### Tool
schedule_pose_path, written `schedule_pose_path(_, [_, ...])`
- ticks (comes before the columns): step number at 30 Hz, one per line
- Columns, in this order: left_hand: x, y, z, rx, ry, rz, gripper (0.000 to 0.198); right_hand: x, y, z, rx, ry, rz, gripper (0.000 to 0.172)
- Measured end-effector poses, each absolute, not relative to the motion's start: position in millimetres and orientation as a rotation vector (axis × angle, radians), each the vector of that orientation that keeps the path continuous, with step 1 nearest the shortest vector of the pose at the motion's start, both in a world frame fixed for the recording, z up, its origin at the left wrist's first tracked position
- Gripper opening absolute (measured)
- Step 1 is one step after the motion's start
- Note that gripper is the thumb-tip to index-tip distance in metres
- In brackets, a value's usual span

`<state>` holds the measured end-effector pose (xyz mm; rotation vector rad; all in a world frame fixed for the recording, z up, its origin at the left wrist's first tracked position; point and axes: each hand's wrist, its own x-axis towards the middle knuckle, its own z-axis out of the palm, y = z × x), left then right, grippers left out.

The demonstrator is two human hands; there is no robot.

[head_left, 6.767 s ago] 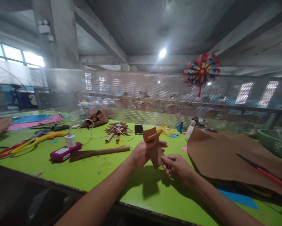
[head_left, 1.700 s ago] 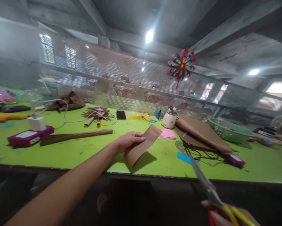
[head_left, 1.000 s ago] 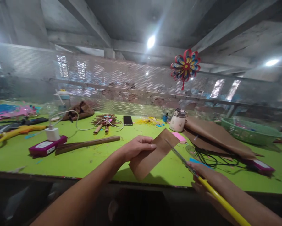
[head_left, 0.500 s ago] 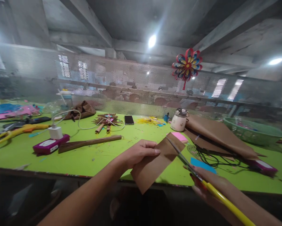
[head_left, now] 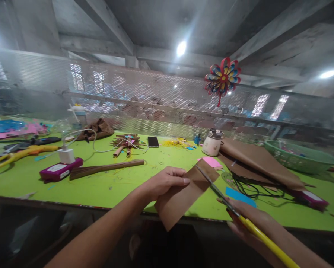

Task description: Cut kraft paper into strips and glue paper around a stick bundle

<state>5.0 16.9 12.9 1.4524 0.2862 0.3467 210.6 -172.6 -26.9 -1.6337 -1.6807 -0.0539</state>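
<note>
Table, green, extends under and beyond both hands. Large brown sheets lie beyond the right hand, with a green basket past them. Brown paper strip, plain and tilted with its far end higher, is held over the table's near edge, pinched in the left hand. Scissors, yellow-handled, are gripped in the right hand, blades against the strip's far right edge. Hands stand apart. Magenta power bank lies well left of the left hand; its white label is too small to read.
</note>
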Motion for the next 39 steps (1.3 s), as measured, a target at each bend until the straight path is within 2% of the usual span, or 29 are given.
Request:
schedule_pose_path(12, [5.5, 14.0, 10.7, 1.367, 0.306, 0.348, 0.017, 210.5, -173.3, -36.5, -1.585, -1.684, -0.225, 0.031])
schedule_pose_path(16, [6.4, 9.7, 10.4, 1.378, 0.288, 0.326, 0.019, 210.9, -173.6, -34.9, -1.607, -1.736, -0.265, 0.036])
schedule_pose_path(28, [9.1, -5.1, -0.3, 1.320, 0.277, 0.264, 0.019, 206.9, -179.7, -35.0, -1.656, -1.711, -0.157, 0.030])
schedule_pose_path(39, [16.5, 46.9, -0.5, 1.488, 0.332, 0.352, 0.026, 235.0, -132.4, -4.4, -2.206, -1.806, -0.053, 0.036])
